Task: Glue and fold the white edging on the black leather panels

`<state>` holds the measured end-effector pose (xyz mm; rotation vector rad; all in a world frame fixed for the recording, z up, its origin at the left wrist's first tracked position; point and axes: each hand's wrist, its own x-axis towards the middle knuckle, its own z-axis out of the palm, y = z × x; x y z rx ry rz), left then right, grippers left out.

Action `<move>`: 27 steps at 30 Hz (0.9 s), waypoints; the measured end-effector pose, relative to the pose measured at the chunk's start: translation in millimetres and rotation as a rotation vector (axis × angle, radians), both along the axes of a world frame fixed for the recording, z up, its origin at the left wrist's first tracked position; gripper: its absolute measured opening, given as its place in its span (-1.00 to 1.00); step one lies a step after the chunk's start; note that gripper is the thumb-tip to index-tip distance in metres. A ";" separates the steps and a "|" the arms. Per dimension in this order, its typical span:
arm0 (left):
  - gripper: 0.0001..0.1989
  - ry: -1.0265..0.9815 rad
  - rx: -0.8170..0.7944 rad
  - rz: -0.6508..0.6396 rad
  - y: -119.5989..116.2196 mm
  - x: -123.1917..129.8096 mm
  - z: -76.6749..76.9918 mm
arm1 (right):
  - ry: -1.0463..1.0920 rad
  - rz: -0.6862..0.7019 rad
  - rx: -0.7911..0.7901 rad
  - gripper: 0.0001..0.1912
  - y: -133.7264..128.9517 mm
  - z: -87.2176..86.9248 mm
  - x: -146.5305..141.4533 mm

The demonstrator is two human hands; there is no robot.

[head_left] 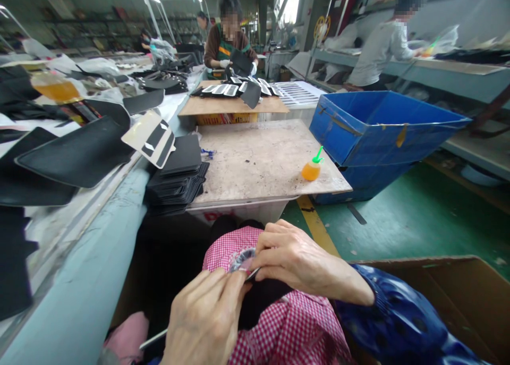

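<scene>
From where I stand, the person's two hands meet low over the lap, just above a pink checked apron point(287, 328). The left hand point(209, 314) and the right hand point(297, 256) both have their fingers drawn in, pinching a small dark piece point(253, 274) between them. Only a thin, pale-edged sliver of it shows; whether the black patch point(266, 300) underneath belongs to it, I can't tell.

I'd judge it light and thin, likely bendy rather than fragile, perhaps a bit slick on its face. The edges look the best place to hold it, fingertip and thumb, close to the part being worked. Ahead, a stack of black panels point(175, 187) and a bottle point(311, 170) sit on the tabletop point(255, 142).
</scene>
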<state>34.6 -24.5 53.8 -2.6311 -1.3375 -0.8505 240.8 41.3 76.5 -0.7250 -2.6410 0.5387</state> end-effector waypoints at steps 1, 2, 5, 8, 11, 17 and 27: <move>-0.89 -0.007 -0.009 -0.009 0.3 -0.2 -0.7 | 0.022 0.002 0.010 -0.85 -0.4 -0.9 0.3; -0.89 -0.017 -0.019 -0.011 0.7 -1.3 -1.2 | 0.045 0.000 0.016 -0.85 -0.9 -2.1 0.7; -0.80 -0.024 -0.046 0.019 2.0 -9.4 -1.2 | 0.091 -0.048 0.007 -0.84 -1.7 -5.9 3.3; -0.80 0.033 -0.050 0.021 3.5 -17.5 -0.1 | 0.073 -0.090 -0.014 -0.83 -1.5 -8.7 5.5; -0.84 0.061 -0.026 0.009 4.6 -16.7 1.4 | 0.049 -0.083 -0.017 -0.78 -2.2 -10.6 3.3; -0.76 0.033 -0.001 -0.003 5.7 -22.7 9.8 | 0.185 -0.094 0.034 -0.80 -2.9 -18.2 -0.8; -0.82 -0.218 -0.024 0.063 9.6 -45.8 30.6 | 0.193 -0.128 -0.110 -0.79 0.5 -22.8 1.2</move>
